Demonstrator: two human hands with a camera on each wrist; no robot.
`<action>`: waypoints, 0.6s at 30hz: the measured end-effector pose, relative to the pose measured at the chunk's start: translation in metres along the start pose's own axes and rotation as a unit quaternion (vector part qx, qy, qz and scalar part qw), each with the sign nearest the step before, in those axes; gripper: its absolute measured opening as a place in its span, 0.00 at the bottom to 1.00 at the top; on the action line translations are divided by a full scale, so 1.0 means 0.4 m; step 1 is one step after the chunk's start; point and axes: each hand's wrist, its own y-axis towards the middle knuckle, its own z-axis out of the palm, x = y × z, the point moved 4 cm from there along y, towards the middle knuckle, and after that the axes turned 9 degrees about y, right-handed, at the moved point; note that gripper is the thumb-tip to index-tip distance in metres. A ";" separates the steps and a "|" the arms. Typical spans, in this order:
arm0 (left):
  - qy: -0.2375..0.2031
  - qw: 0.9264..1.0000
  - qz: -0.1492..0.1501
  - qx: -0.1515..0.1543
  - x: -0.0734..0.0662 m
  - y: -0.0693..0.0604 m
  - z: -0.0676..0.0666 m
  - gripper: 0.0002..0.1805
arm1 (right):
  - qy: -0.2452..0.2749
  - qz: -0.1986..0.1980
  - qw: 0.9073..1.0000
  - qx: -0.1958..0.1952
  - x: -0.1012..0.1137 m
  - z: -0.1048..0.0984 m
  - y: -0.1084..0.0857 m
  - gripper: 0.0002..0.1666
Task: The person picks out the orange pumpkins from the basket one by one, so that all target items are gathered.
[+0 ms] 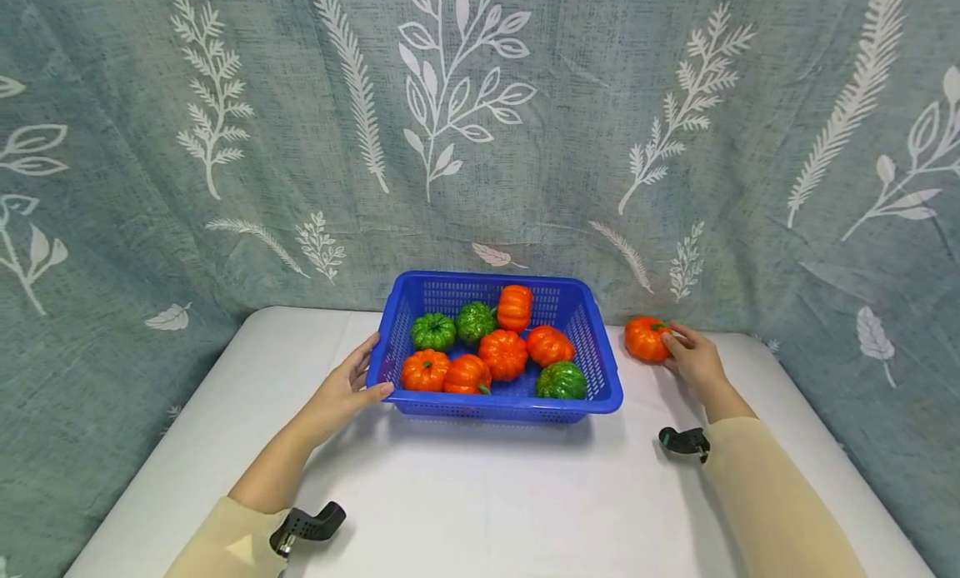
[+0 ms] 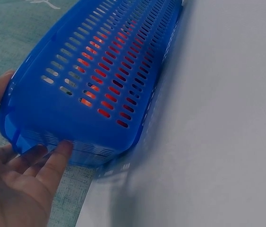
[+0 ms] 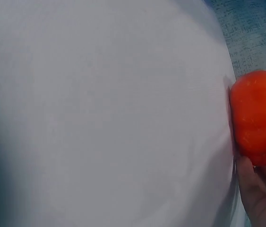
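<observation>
Grey-green leaf-printed fabric (image 1: 570, 103) hangs behind the white tabletop (image 1: 487, 495). The part-spread fingers of the left hand (image 1: 341, 399) hold the blue, perforated, rectangular plastic basket (image 1: 495, 405) to their right. The curled fingers of the right hand (image 1: 697, 363) pinch a glossy, ribbed orange pumpkin (image 1: 643, 340) at their tips. Caution: edge-only contact on smooth skin may let it roll away.
</observation>
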 end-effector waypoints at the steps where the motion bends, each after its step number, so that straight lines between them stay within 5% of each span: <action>1: -0.001 1.000 0.000 0.000 0.001 0.000 0.001 0.48 | -0.008 -0.005 1.000 -0.002 0.004 -0.004 -0.004 0.36; 11: 0.001 1.000 -0.004 -0.001 -0.002 -0.003 0.002 0.48 | -0.037 -0.042 0.995 -0.086 0.132 0.000 -0.105 0.39; 18: 0.003 1.000 -0.001 -0.001 -0.001 -0.002 0.000 0.50 | -0.068 -0.123 0.990 -0.031 0.243 0.089 -0.200 0.36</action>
